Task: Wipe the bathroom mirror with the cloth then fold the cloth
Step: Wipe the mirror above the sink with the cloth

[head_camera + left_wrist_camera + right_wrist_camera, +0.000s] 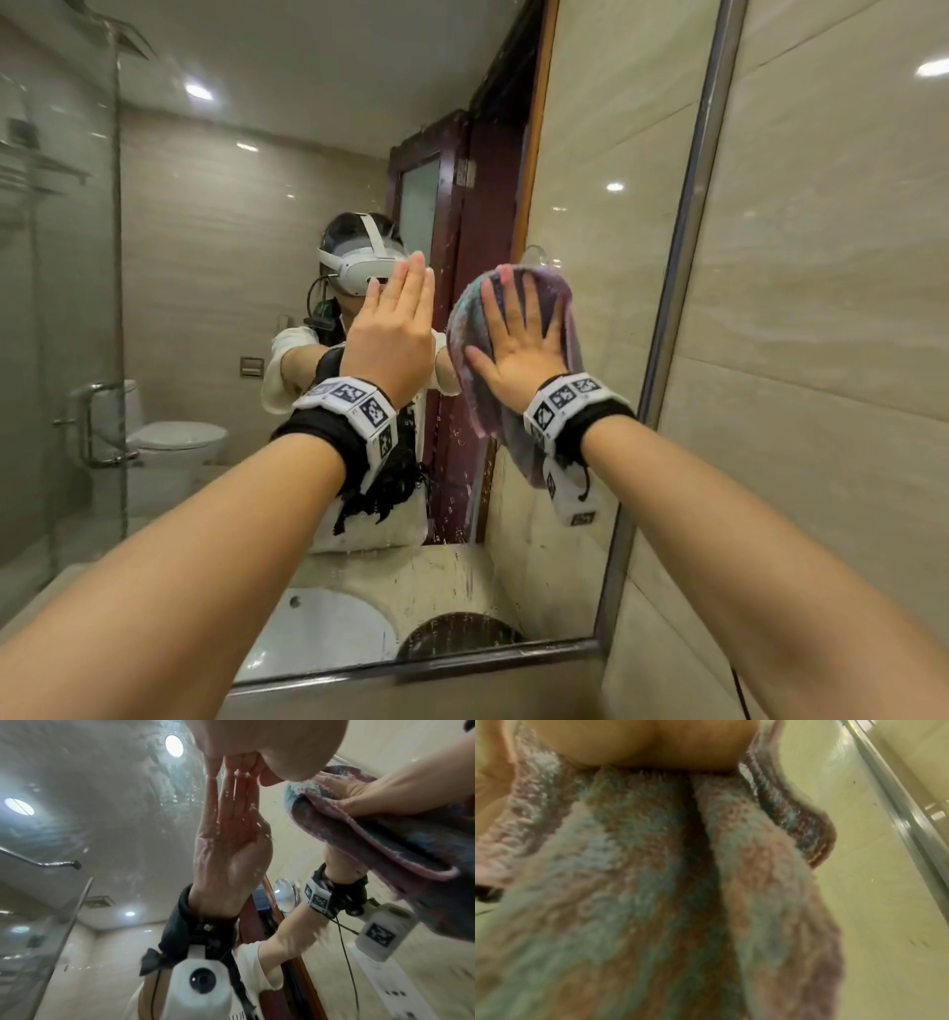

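While the right hand [518, 344] lies flat with fingers spread, pressing the cloth [464, 329] against the mirror [215, 246], the left hand [393, 329] stands just beside it with straight fingers together, their tips touching the glass in the left wrist view; neither hand curls round anything. The pink and blue cloth [372, 833] is bunched under the palm near the mirror's right edge, its lower part hanging past the wrist band [565, 406]; water drops speckle the glass; a sink [318, 632] and a toilet [174, 437] show in the reflection.
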`<state>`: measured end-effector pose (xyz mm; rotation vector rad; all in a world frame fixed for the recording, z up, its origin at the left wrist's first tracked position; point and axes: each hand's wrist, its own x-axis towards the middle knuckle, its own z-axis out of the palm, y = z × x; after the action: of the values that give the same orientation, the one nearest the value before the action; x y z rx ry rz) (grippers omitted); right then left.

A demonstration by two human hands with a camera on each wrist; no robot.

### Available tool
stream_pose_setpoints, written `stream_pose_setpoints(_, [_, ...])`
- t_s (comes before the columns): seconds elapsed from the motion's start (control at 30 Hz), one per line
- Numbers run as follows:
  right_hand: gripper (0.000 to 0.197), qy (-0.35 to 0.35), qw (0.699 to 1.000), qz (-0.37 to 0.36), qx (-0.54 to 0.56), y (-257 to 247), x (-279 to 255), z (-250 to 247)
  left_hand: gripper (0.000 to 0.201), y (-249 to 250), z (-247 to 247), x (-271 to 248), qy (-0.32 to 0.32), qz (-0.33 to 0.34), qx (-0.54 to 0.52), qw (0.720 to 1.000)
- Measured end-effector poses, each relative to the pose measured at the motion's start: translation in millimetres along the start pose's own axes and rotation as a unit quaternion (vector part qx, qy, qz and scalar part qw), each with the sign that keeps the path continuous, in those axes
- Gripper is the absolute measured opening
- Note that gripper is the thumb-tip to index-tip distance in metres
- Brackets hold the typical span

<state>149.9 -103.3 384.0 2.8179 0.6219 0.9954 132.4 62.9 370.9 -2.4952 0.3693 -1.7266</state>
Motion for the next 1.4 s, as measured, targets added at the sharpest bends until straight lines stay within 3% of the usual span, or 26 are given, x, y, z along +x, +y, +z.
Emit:
stream_pose_setpoints(0.17, [0.076,-0.025,0.999,-0.021,-0.013,-1,-17,16,0.050,11,12,-28,-0.006,0.006,-0.001,1.000])
stream_pose_setpoints(0.37, [0.077,0.025,1.000,-0.002,-0.007,14,25,-24,0.050,12,13,-27,0.012,0.014,-0.001,1.000])
stream_pose_setpoints(0.5, [0.078,0.043,0.999,0.012,0.004,3,21,-15,0.051,14,14,-28,0.021,0.011,0.003,1.000])
stream_pose_setpoints(0.73, [0.077,-0.007,0.998,-0.053,-0.013,-12,-25,40,0.049,16,18,-29,0.040,0.011,0.008,0.999])
stream_pose_setpoints(0.9, [0.076,0.000,0.996,-0.075,-0.056,14,-13,22,0.050,21,24,-31,0.057,-0.007,0.007,0.998])
stream_pose_setpoints(1.0, [0.080,0.031,0.999,-0.011,-0.033,39,7,0,0.051,23,28,-31,0.069,-0.018,0.009,0.997])
stream_pose_setpoints(1.17, [0.084,0.081,0.970,0.203,0.102,76,22,-18,0.051,21,34,-34,0.090,-0.014,0.018,0.996])
stream_pose_setpoints(1.3, [0.088,0.088,0.955,0.249,0.135,72,3,5,0.049,22,36,-34,0.104,-0.015,0.026,0.994])
stream_pose_setpoints(1.4, [0.088,0.051,0.963,0.237,0.115,69,-23,30,0.049,23,38,-33,0.106,-0.018,0.025,0.994])
